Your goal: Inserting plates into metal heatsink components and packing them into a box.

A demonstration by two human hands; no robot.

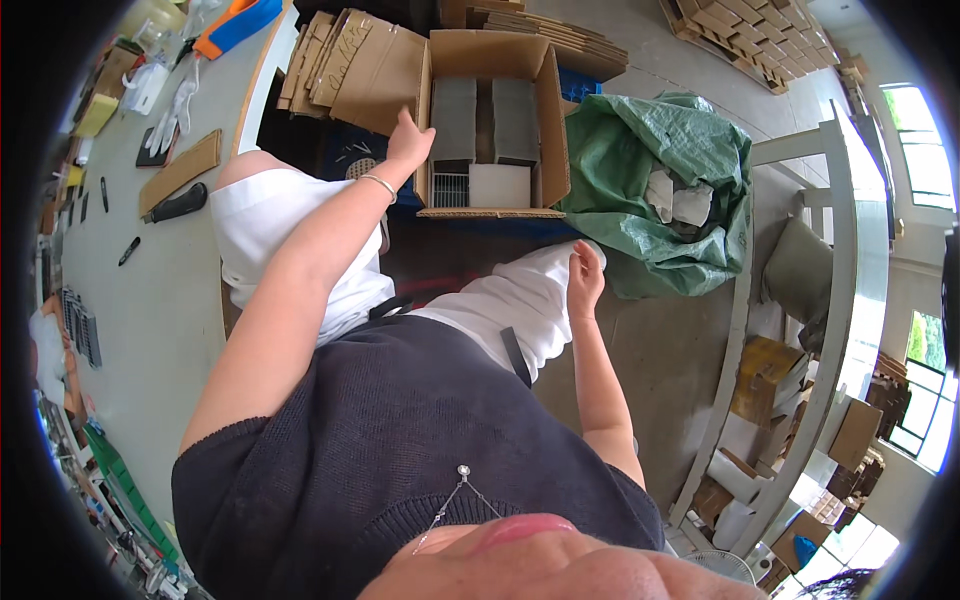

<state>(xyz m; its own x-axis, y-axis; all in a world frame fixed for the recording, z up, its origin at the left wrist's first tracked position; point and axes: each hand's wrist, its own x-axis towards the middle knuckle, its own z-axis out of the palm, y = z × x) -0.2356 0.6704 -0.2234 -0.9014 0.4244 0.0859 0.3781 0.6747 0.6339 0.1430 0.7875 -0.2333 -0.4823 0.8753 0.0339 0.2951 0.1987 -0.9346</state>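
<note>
An open cardboard box point(425, 160) stands in front of me. Inside are two tall grey stacks point(454, 120) along its sides, with a white flat block point(500, 186) and a dark gridded piece point(450, 190) at the near end. My left hand point(408, 146) is at the box's left wall, fingers apart, one stretched forward and another toward the wall; whether it touches the cardboard I cannot tell. Nothing shows in it. My right hand point(586, 278) hangs by my right knee, below the box's near right corner, empty with its fingers loosely bent and apart.
Flattened cardboard pieces point(375, 75) lean left of the box. A green plastic sack point(650, 140) with pale scraps inside sits to its right. On the left workbench point(160, 280) lie white gloves point(178, 108), a black-handled tool point(178, 203) and markers. A white rack frame point(840, 260) stands right.
</note>
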